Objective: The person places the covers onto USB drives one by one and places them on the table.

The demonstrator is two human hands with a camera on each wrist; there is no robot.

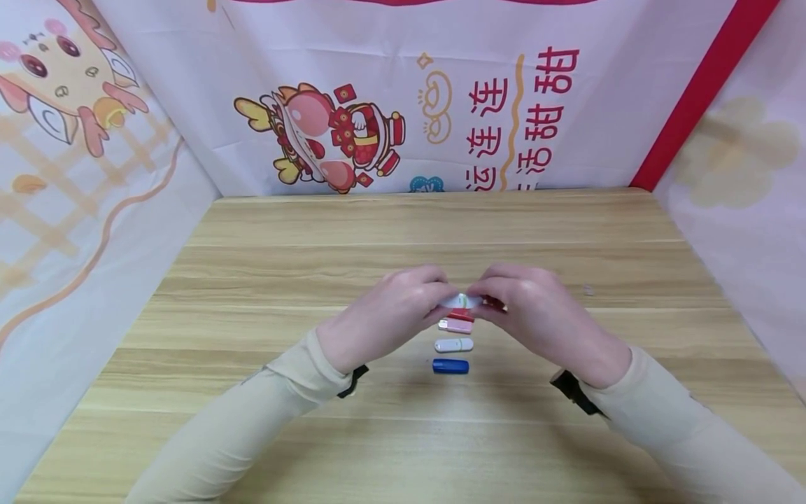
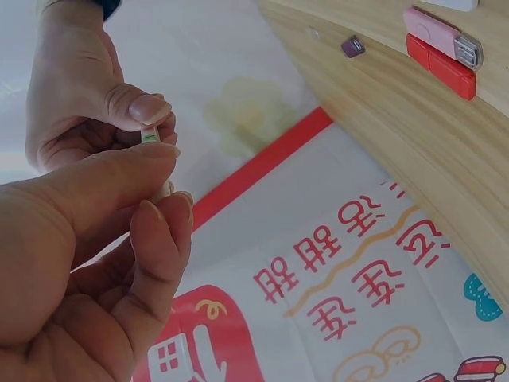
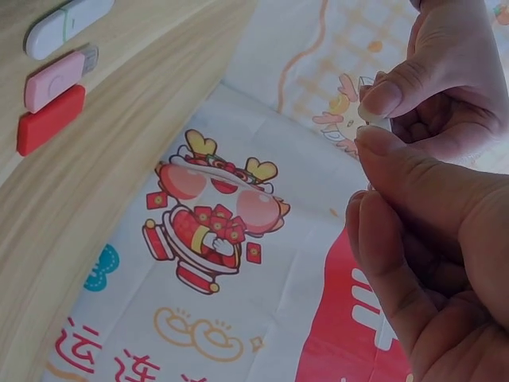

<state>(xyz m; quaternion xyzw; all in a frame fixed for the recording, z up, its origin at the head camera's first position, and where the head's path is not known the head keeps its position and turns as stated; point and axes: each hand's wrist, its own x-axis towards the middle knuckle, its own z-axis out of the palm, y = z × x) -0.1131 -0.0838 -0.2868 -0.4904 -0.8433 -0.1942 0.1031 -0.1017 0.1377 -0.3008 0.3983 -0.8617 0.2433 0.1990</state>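
Note:
Both hands hold a small white USB stick (image 1: 462, 301) with a green band between them, above the table. My left hand (image 1: 399, 304) pinches one end with thumb and fingers. The other end is pinched by my right hand (image 1: 541, 315). Fingers cover most of the stick; only a short white and green piece (image 2: 150, 137) shows in the left wrist view. Just below the hands lie a red USB stick (image 3: 51, 121) and a pink one (image 1: 456, 326) with its metal plug bare. Nearer to me are another white USB stick (image 1: 453, 345) with a green line and a blue one (image 1: 450, 366).
The sticks lie in a column on the wood-grain table (image 1: 283, 434). A small dark purple piece (image 2: 353, 47) shows on the table in the left wrist view. Farther right is a tiny clear piece (image 1: 588, 289). Printed cloth (image 1: 378, 42) hangs behind and beside the table.

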